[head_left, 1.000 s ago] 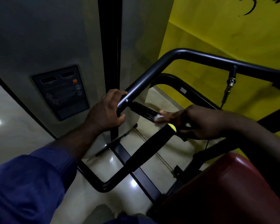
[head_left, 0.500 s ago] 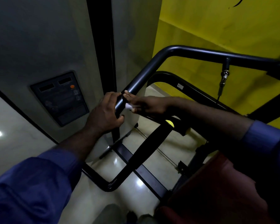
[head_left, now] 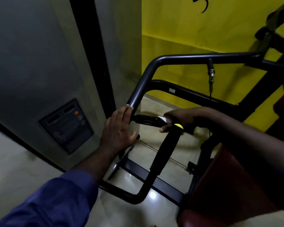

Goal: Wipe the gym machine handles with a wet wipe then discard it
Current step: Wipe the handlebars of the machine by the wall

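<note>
Grip (head_left: 146, 119): short ribbed blk handle, lying level, jutting rightward off curved bar; ref. point for everything below.
Wet wipe (head_left: 164, 119): small white scrap at grip's right end, pressed onto grip under fingertips, mostly hidden.
Right hand (head_left: 179, 118): at grip's right end, fingers curled over top, thumb underneath, pinching wipe against grip.
Left hand (head_left: 120, 128): at grip's left end, fingers straight and close together, thumb spread out below; fingertips touching curved bar just above grip's root, wrapped round nothing.
Curved bar (head_left: 143, 82): dark tube climbing up-right from grip's left end, bending, then running level well above grip twd right edge.
Padded handle (head_left: 164, 153): thick, blk, slanting down-left from under grip's right end; yellow cap (head_left: 178, 126) just beside right thumb.
Bare stretch: mid-grip betw. both hands, uncovered.
Open room: gap under grip betw. left hand and padded handle; wider gap above grip inside bar's bend.
Cable clip (head_left: 211, 74): metal, hanging off bar up-right of grip, well apart from right hand.
Seat pad (head_left: 228, 185): red, below-right of grip, close under right forearm.
Wall panel (head_left: 67, 126): dark rectangle in grey wall, left of grip, near left hand, not touching.
Floor (head_left: 15, 161): pale glossy tile, below grip.
Sleeve (head_left: 47, 202): blue, on left arm, far down-left of grip.
</note>
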`<action>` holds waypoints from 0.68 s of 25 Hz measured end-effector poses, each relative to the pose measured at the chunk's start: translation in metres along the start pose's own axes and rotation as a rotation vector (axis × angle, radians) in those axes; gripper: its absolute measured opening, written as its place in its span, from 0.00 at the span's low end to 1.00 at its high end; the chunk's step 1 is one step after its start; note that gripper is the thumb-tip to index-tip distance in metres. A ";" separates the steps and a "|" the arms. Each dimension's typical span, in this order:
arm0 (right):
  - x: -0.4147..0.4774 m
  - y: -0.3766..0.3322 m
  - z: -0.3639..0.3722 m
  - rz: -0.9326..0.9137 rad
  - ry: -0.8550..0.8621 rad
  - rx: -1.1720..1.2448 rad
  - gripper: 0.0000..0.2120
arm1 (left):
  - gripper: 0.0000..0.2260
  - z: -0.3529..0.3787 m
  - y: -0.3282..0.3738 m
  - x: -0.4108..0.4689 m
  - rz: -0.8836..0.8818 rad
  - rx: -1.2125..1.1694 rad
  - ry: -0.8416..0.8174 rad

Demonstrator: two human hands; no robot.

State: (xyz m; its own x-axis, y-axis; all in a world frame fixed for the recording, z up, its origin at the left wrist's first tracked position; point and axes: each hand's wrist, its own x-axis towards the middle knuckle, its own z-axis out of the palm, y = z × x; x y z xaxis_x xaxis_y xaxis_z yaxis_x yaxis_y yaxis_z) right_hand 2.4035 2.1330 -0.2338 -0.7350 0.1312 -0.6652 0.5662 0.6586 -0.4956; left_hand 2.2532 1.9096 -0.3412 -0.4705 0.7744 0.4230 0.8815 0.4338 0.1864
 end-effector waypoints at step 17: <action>-0.201 0.034 0.184 0.105 1.233 0.477 0.15 | 0.26 -0.050 0.138 0.005 0.256 -0.695 -0.061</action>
State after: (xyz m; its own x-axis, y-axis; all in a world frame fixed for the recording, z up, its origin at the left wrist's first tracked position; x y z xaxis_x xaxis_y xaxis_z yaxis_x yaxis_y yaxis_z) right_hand 2.6396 1.9931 -0.2195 -0.3919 0.9144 0.1015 0.5294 0.3144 -0.7880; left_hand 2.3743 1.9506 -0.2695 -0.2309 0.8449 0.4825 0.7758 -0.1394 0.6154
